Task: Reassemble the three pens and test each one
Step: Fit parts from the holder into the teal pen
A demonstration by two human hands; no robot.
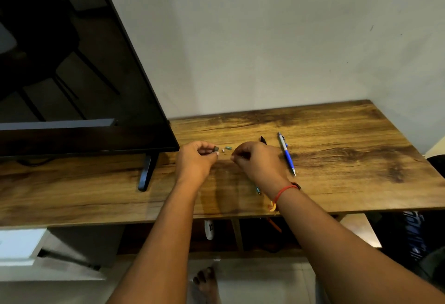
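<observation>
My left hand (196,157) hovers over the wooden table (337,149) and pinches a small dark pen part (216,148) between thumb and fingertips. My right hand (256,160) is curled just to its right; what its fingertips pinch is too small to tell. Between the hands lie a tiny teal piece (228,147) and a tiny pale piece (223,151). A whole blue and silver pen (286,153) lies to the right of my right hand. A black pen (263,140) shows its end behind that hand. A teal pen tip (257,190) peeks out under my right wrist.
A large black TV screen (72,75) stands on the table's left half, with its foot (145,173) near the front edge. The wall rises behind the table. Below the table are a shelf (240,238) and my bare foot (207,282) on the floor.
</observation>
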